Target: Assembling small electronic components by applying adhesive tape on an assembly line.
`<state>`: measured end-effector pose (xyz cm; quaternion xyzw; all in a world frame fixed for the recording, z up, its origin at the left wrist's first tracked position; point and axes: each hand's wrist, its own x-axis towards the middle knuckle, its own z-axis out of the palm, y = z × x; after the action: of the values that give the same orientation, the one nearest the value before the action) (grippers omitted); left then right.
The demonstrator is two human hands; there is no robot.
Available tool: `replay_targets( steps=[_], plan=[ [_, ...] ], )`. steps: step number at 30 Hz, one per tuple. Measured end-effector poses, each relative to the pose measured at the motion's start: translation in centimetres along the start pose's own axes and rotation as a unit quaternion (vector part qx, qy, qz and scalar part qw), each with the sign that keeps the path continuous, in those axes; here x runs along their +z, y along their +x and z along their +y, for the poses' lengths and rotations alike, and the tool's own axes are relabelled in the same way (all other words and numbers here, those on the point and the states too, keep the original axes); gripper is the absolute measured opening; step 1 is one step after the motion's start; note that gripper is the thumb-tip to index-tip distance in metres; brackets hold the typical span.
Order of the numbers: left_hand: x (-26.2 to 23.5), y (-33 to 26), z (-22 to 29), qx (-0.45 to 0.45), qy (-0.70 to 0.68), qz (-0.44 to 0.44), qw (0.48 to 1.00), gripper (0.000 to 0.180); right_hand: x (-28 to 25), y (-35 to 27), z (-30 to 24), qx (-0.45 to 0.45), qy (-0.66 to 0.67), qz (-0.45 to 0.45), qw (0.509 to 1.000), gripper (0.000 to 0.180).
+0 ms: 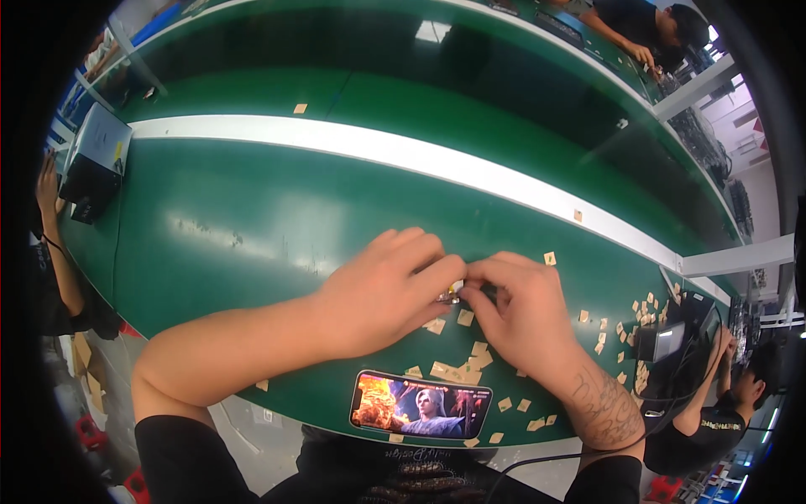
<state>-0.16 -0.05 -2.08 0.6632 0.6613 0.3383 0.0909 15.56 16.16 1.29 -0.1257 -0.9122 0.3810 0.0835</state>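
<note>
My left hand [388, 286] and my right hand [527, 309] meet above the green table. Between their fingertips is a small shiny metal part [452, 294] with a bit of white and yellow on it; its exact kind is too small to tell. The left fingers are curled round it, hiding most of it. The right thumb and forefinger pinch at its upper right side. Just below the hands lie small tan paper squares [465, 317] and a larger tan piece [452, 371]. A phone [421, 405] playing a video lies near the table's front edge.
Many tan squares [645, 317] are scattered to the right, by a dark box [659, 344] and black cables. A white rail [386, 151] crosses the green table [227, 202]. A grey-black box [96, 160] stands far left. Co-workers sit at the right, far right and left.
</note>
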Motion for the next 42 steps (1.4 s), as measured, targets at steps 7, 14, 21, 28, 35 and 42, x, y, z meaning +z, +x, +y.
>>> replay_targets(
  steps=[7,14,21,28,35,42],
  plan=[
    [0.1,0.4,0.1,0.014,0.014,0.002,1.000,0.036,0.1,0.7,0.0,-0.003,-0.032,0.010,0.999,0.008],
    [0.2,0.1,0.7,0.018,0.016,-0.009,1.000,0.027,-1.3,-0.1,1.4,-0.025,-0.003,0.028,0.999,0.016],
    [0.0,0.2,0.3,0.041,0.063,-0.025,0.997,0.028,-0.8,0.1,2.2,-0.027,0.032,-0.015,0.999,0.023],
    [-0.5,0.9,1.2,-0.109,-0.188,0.068,0.974,0.045,-1.0,0.2,1.6,0.048,0.222,0.003,0.974,0.022],
    [0.6,0.9,0.3,-0.169,-0.346,0.048,0.922,0.039,-0.8,-0.3,0.8,0.002,0.164,0.044,0.985,0.021],
    [0.1,1.2,0.0,-0.183,-0.312,0.056,0.931,0.043,-0.7,0.6,1.9,0.002,0.176,0.030,0.984,0.023]
  ],
)
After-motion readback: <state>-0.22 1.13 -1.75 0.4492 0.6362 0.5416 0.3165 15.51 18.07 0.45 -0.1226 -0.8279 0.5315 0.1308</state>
